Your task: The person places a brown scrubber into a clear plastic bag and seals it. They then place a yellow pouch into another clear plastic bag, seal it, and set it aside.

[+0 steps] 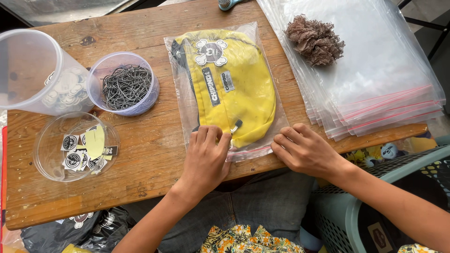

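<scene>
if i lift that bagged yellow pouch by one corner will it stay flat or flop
Likely flop: the yellow fabric pouch looks soft and unstuffed, so it should sag. The clear zip bag around it looks smooth and glossy, so it may slide on the wooden table or in the fingers. Both the left hand and right hand press its near edge flat.

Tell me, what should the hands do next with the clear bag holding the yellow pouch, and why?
Probably slide the fingers along the pink zip strip to press it shut. The left hand and right hand both rest flat on the near edge of the clear plastic zip bag, the yellow fabric pouch lies fully inside, and the strip between the hands looks puckered.
</scene>
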